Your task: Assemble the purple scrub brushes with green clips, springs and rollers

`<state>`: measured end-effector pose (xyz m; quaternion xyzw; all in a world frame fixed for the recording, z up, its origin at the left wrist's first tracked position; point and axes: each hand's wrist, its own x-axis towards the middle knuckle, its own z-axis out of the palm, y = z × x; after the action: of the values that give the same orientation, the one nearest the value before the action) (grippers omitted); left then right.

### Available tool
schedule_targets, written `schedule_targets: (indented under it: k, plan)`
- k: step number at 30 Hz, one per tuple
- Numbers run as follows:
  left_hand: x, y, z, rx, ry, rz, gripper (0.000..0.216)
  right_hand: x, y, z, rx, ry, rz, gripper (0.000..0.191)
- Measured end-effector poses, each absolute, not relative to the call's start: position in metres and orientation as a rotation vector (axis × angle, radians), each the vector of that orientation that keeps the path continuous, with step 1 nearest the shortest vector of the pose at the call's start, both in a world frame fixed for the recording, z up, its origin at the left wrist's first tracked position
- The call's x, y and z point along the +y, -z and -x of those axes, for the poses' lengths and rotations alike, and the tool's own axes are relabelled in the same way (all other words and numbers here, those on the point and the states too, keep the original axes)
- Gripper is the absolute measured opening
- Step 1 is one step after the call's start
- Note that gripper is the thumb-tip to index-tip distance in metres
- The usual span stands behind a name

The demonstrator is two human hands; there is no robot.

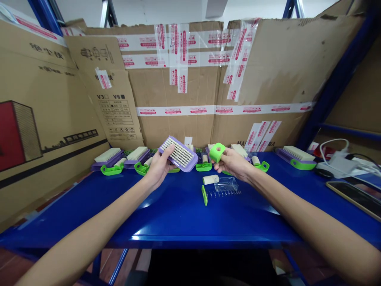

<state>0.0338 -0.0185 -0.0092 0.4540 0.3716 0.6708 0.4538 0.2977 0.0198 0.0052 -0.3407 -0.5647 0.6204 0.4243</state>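
Observation:
My left hand (158, 167) grips a purple brush body (177, 153) with white bristles, tilted so the bristles face me. My right hand (232, 162) pinches a bright green plastic cap (217, 152) just right of that brush. Both hands hover over the blue table (166, 210). Below them on the table lie a cream roller (210, 179), a clear plastic piece (226, 184), a thin metal spring (224, 194) and a green strip (204, 195).
A row of purple brushes with green parts (110, 159) lines the table's back edge, reaching to one at the right (295, 157). Taped cardboard walls (184, 87) close in the back and left. A phone (354, 196), a mouse (324, 171) and white cables sit at far right.

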Motion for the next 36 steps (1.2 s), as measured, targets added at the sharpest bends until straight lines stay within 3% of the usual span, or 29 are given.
schedule_targets:
  k: [14, 20, 36]
  plan:
    - [-0.0176, 0.0104, -0.0334, 0.907, -1.658, -1.114, 0.054, 0.0236, -0.0019, -0.3029, -1.509, -1.588, 0.786, 0.042]
    - [-0.0185, 0.0078, -0.0338, 0.834, -1.691, -1.095, 0.054, 0.0225, -0.0015, -0.3012, -1.504, -1.498, 0.825, 0.04]
    - [-0.0156, 0.0077, -0.0321, 0.901, -1.812, -1.057, 0.055, 0.0201, 0.0002, -0.3011, -1.544, -1.627, 0.776, 0.04]
